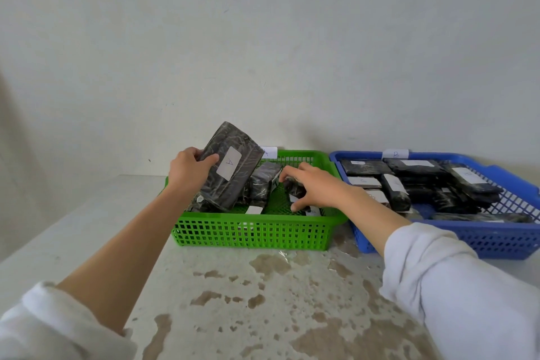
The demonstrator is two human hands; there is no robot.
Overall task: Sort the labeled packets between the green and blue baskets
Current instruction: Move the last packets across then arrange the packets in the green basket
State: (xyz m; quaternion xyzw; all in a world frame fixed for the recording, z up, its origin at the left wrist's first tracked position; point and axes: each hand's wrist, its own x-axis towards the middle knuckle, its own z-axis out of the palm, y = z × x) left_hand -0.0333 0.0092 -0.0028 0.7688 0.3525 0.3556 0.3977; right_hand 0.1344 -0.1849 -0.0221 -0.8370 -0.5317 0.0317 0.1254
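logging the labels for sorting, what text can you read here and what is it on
"A": white label on the black packet held by the left hand.
"B", sideways: white tag on the blue basket, back rim.
Tag on the green basket, back rim: mostly hidden, unreadable.
Labels on packets in both baskets: too blurred to read.

Baskets: green plastic lattice basket (251,232) just left of blue plastic lattice basket (496,240), both on mottled stone table (263,301).
Packets: dark film-wrapped labelled packets (396,194) in both.
Behind: plaster wall (263,52).
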